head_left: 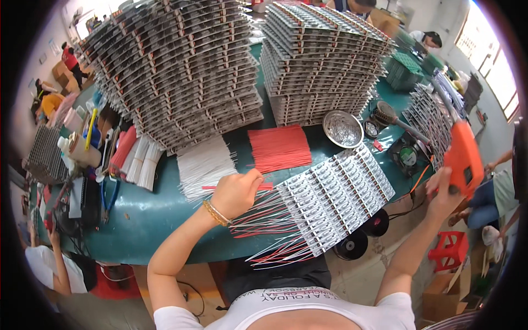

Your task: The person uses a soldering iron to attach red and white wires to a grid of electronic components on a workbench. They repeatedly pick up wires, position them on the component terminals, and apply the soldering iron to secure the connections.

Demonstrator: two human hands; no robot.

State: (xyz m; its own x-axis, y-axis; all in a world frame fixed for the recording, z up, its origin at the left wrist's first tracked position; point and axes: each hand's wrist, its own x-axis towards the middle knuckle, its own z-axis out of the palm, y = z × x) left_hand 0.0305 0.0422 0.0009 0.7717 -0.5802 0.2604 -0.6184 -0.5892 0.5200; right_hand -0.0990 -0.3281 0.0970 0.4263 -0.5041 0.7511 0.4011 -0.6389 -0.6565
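My left hand is closed in a pinch on a short red wire, above the near edge of the red wire bundle. White wires lie flat to the left of that bundle. A panel of small circuit boards rests at an angle on the table's front edge, with red and white wires fanning from its left end. Off to the right, my right hand is wrapped round the grip of an orange gun-shaped tool, its grey barrel pointing up and away.
Two tall stacks of board panels stand at the back. A metal bowl, a brush and a small fan sit right of centre. Pliers lie left. Other people are around the room.
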